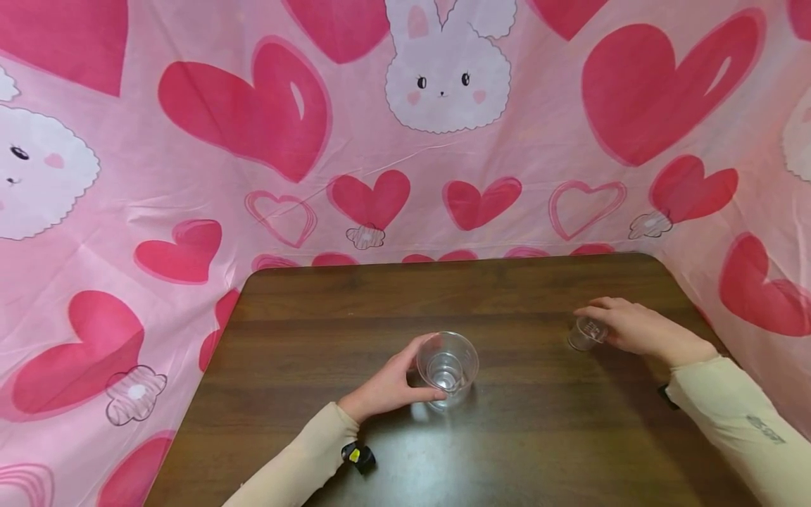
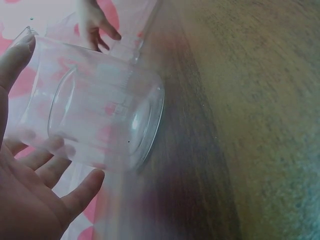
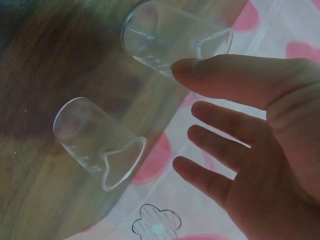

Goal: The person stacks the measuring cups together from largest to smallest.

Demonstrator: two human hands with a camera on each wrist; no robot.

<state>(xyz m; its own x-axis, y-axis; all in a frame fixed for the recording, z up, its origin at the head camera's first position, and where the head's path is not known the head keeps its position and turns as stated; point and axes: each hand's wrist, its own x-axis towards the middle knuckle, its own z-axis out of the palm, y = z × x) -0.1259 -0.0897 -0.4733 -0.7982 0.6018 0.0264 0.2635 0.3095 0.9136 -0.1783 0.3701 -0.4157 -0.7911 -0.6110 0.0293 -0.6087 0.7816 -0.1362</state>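
My left hand [image 1: 395, 380] grips a clear beaker [image 1: 465, 359] near the middle of the table, thumb on the near side and fingers on the far side. Nested inside it is a smaller clear beaker [image 2: 95, 112], its rim below the outer one's. At the right, my right hand [image 1: 633, 329] holds a small graduated beaker [image 3: 165, 37] near its rim; the thumb [image 3: 220, 75] lies across the glass and the other three visible fingers stand spread. A second small graduated beaker [image 3: 95, 140] stands on the wood beside it in the right wrist view.
The dark wooden table [image 1: 304, 310] has rounded far corners. A pink cloth [image 1: 355, 148] with hearts and rabbits hangs behind it and along both sides. Dark wrist straps [image 1: 359, 458] show at my sleeves.
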